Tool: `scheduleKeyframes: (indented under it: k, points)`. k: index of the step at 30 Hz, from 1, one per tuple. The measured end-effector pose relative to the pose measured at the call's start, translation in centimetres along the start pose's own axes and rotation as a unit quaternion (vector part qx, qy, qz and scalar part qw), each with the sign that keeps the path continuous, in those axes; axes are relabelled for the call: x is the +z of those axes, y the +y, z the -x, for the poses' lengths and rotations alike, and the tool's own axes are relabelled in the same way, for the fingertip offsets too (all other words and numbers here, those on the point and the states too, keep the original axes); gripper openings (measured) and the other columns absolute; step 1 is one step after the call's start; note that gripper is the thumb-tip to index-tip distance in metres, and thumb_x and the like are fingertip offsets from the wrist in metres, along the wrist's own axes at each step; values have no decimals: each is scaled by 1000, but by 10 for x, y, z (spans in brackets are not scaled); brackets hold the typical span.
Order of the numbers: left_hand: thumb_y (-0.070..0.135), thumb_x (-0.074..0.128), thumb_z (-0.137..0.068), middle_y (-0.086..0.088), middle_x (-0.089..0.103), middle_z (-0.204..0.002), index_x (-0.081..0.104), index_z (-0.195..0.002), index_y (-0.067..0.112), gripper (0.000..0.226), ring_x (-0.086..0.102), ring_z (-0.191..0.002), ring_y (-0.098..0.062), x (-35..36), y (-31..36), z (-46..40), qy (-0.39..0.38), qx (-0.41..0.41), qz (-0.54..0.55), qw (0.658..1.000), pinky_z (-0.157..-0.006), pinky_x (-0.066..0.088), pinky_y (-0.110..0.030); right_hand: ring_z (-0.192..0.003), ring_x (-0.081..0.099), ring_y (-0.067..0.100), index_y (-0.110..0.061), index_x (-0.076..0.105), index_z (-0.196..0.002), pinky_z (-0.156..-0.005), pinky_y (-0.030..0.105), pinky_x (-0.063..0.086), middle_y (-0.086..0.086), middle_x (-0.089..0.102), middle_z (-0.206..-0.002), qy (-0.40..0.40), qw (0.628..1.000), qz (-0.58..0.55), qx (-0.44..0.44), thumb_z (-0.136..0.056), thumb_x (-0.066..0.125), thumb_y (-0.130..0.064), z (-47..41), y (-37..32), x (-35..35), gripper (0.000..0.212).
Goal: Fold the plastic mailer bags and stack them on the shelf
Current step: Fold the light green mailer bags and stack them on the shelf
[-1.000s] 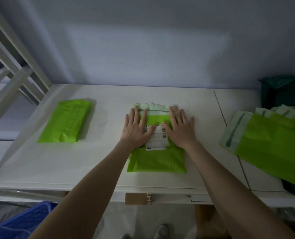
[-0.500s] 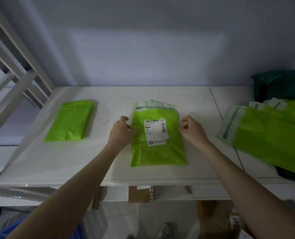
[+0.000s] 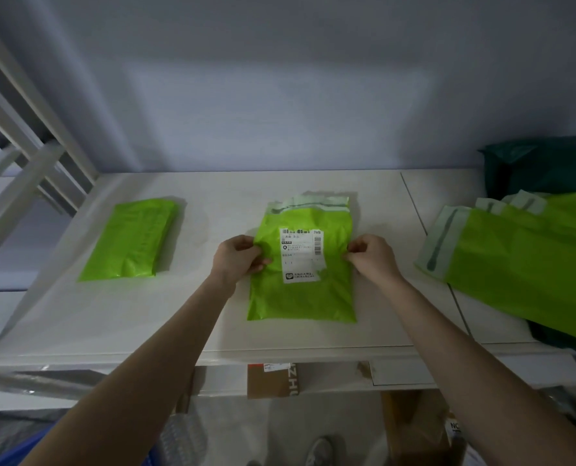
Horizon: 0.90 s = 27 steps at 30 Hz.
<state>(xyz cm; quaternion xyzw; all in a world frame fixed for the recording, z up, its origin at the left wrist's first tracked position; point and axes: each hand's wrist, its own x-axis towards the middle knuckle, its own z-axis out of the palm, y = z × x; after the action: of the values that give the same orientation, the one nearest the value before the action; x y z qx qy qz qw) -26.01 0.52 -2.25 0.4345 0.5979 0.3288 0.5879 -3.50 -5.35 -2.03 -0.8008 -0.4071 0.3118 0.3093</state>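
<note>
Green mailer bag (image 3: 301, 290) lies flat, mid-shelf (image 3: 212, 331). Left hand (image 3: 236, 258) pinches its left edge, right hand (image 3: 372, 255) its right edge. Best to keep both edges level while folding, then crease firmly.

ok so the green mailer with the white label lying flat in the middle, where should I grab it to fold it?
Probably by its two long side edges at label height, one hand from each side. The labelled mailer lies flat, so only the edges lift; the left hand and right hand already pinch there.
</note>
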Motion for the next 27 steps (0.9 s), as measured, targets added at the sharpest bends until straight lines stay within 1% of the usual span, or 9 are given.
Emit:
scheduleKeyframes:
  k: [2,4,9,12,15,19,23,25,27]
  points:
    - [-9,52,-85,-6,66,-63,59,-84,6,17,64,-50,-9,2,5,-1,-21,3,52,998,-54,54,-15,-37,55,11,-15,52,-69,-40,20,43,8,60,-70,-5,999,-49,6,-81,61,0,-4,-2,0,21]
    - [-12,52,-84,-12,64,-74,56,-96,1,18,65,-54,-9,4,10,-3,-48,10,115,992,-57,54,-15,-31,54,9,-13,47,-69,-33,18,42,11,58,-75,-17,991,-132,21,-83,53,9,-9,-5,0,27]
    - [-7,43,-87,-8,70,-99,59,-111,13,35,70,-89,-19,12,22,-18,-112,-17,201,973,-71,56,-22,-38,61,13,-9,51,-102,-37,19,46,15,61,-86,-16,966,-256,43,-79,41,16,-20,-19,-2,35]
    - [-8,37,-85,-7,67,-97,60,-98,12,33,67,-90,-17,19,29,-21,-123,-15,187,975,-81,50,-25,-46,62,12,-9,58,-92,-46,24,52,16,61,-82,-35,956,-290,36,-82,40,13,-27,-27,-4,30]
    - [-9,32,-82,-6,62,-92,55,-88,10,31,63,-87,-16,23,34,-23,-110,-10,192,975,-77,48,-25,-59,64,14,-4,60,-94,-54,22,53,15,63,-90,-30,942,-330,54,-90,37,0,-34,-33,-5,24]
    - [-3,30,-85,-2,55,-85,45,-66,11,28,56,-87,-20,19,36,-22,-74,1,155,985,-75,46,-32,-66,62,20,-6,56,-82,-58,26,50,10,64,-80,-31,927,-364,84,-89,34,-13,-37,-32,-7,25]
    - [22,30,-94,-1,64,-93,56,-71,13,36,56,-89,-20,10,36,-15,-65,14,56,996,-83,48,-36,-67,59,22,-6,52,-81,-61,29,49,9,59,-75,-26,934,-344,95,-96,38,-30,-34,-25,-8,31]
    - [34,36,-97,-1,63,-94,55,-65,10,45,58,-85,-17,9,35,-13,-49,25,-3,998,-78,51,-33,-66,59,22,-6,55,-72,-61,30,50,9,58,-72,-25,939,-327,100,-95,46,-29,-31,-24,-11,33]
    - [31,51,-94,-5,60,-93,57,-73,6,34,60,-80,-17,9,32,-13,-17,49,-53,997,-73,56,-34,-64,59,21,-6,58,-73,-59,29,51,8,58,-72,-35,947,-305,94,-91,55,-24,-27,-24,-14,26]
